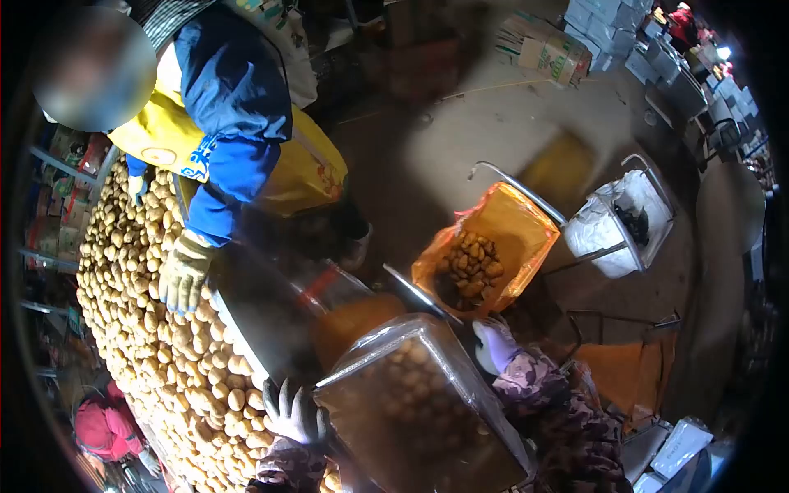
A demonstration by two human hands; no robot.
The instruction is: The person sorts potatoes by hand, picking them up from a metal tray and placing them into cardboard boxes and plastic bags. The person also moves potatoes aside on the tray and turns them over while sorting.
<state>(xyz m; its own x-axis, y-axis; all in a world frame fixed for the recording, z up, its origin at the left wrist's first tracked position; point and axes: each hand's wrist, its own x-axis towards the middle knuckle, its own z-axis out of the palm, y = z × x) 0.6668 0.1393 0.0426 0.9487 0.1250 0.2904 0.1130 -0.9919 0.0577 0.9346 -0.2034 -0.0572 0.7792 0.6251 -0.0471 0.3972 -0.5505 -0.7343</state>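
Observation:
My left hand [293, 417], in a pale glove, is spread open at the edge of the potato heap [193, 353], beside a box lined with clear plastic [427, 394]. Potatoes show through the film inside that box. My right hand [496, 347], also gloved and washed out by light, reaches past the box's far side to the lower corner of an orange mesh bag [526, 238]. Its fingers are too blurred to tell whether they hold anything. The bag hangs wide open on a metal frame [518, 191], with darker potatoes [472, 267] inside.
Across the heap a co-worker in a blue jacket [230, 90] and yellow apron rests a gloved hand [185, 275] on the potatoes. A white sack [604, 226] on a frame stands behind the orange bag. A person in red [107, 426] is at lower left. Cartons [604, 25] are stacked far back.

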